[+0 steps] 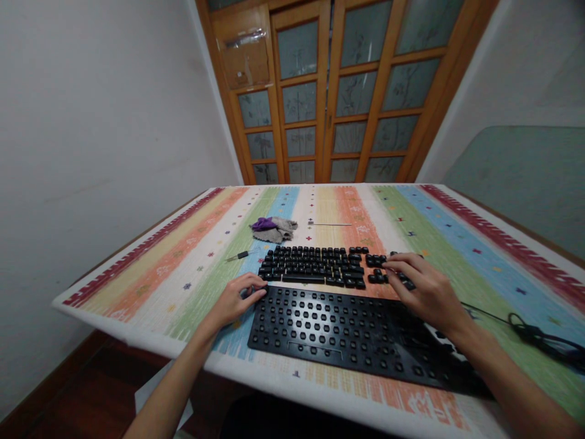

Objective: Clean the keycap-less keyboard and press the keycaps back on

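Note:
A black keyboard base (315, 320), stripped of its keycaps on the part that shows, lies along the table's front edge. Behind it, loose black keycaps (315, 262) are laid out in keyboard order. The fingers of my left hand (240, 297) are curled at the base's back left corner, thumb and forefinger touching it. Over the right-hand group of keycaps reaches my right hand (425, 289), its fingertips drawn together on a keycap there. That hand and forearm cover part of the base's right end and some keycaps.
A grey and purple cloth (273, 229) lies behind the keycaps, beside a thin metal tool (331, 224). Left of the keycaps is a small black-handled wire tool (242, 255). A bundled black cable (532, 334) rests at the right. Striped cloth (183, 268) covers the table.

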`<move>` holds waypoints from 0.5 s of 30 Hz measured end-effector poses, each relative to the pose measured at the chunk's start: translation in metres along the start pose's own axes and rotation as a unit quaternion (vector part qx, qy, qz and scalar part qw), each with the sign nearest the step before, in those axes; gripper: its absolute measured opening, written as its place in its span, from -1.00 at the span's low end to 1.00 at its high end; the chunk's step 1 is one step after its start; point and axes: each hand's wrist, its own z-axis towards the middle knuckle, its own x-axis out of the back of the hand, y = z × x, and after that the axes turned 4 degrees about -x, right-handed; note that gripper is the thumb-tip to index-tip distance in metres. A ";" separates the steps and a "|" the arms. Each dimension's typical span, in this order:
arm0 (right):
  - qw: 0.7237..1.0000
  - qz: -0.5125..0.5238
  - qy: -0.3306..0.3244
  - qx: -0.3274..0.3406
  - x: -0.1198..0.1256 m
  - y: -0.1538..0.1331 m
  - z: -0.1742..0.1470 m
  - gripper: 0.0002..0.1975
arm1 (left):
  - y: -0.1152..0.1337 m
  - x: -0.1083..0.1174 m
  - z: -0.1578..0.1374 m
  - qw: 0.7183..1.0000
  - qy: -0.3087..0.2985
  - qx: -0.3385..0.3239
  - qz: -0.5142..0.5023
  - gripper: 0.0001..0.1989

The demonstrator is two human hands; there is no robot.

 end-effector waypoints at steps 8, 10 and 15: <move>1.000 0.000 -0.001 0.005 -0.002 0.000 0.000 -0.84 | -0.003 0.001 0.002 1.000 -0.001 -0.025 -0.003 -0.83; 1.000 -0.003 -0.004 0.006 -0.002 0.000 -0.001 -0.83 | -0.003 0.002 0.002 1.000 -0.001 -0.029 -0.002 -0.83; 1.000 -0.008 -0.016 0.011 -0.002 0.000 -0.001 -0.84 | -0.003 0.003 0.004 0.999 -0.004 -0.040 0.002 -0.84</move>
